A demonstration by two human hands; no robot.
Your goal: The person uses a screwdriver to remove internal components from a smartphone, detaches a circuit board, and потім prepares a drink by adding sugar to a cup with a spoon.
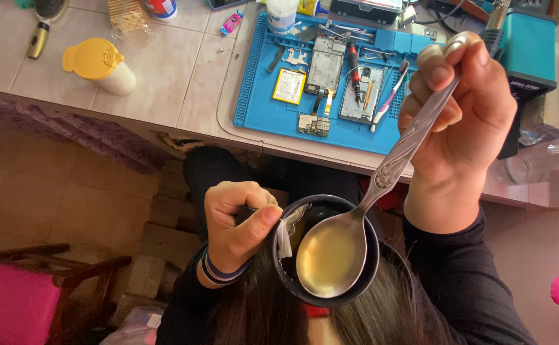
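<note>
Fingers (442, 70) of the right hand (461, 108) pinched the embossed metal handle of a spoon (356, 223), its oval bowl full of pale yellow liquid over a round dark cup (369, 281). Left hand (238, 220), fingers curled shut, gripped the cup's handle at its rim. Blue mat (254, 83) lay on the tiled counter (164, 76) beyond.
</note>
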